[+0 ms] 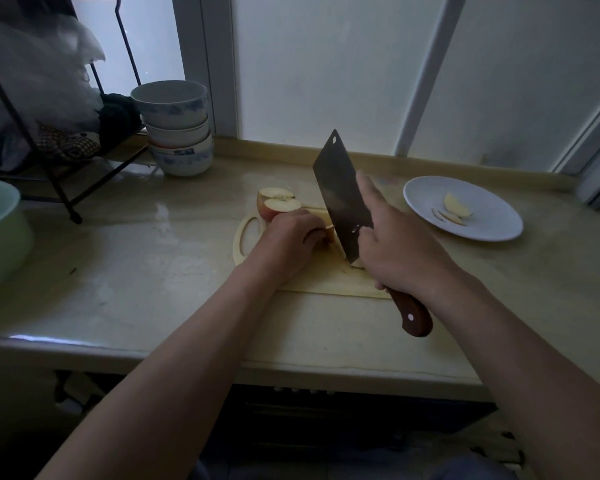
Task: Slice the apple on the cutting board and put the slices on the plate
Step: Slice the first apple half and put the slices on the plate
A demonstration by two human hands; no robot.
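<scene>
Right hand (395, 244) clamps the cleaver (343, 195) handle; left hand (291, 237) pins an apple piece (329, 233) on the cutting board (326, 278), fingers (312, 234) just beside the blade. Risk: piece slips, I nick a finger. Few slices (454, 209) lie on plate (492, 226).

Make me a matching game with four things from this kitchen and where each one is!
1 cleaver; 2 thin slices; 3 bowls; 4 big apple pieces.
A stacked together; B on the plate; C in the right hand; D on the cutting board beyond the left hand.
Pairs: 1-C, 2-B, 3-A, 4-D.
</scene>
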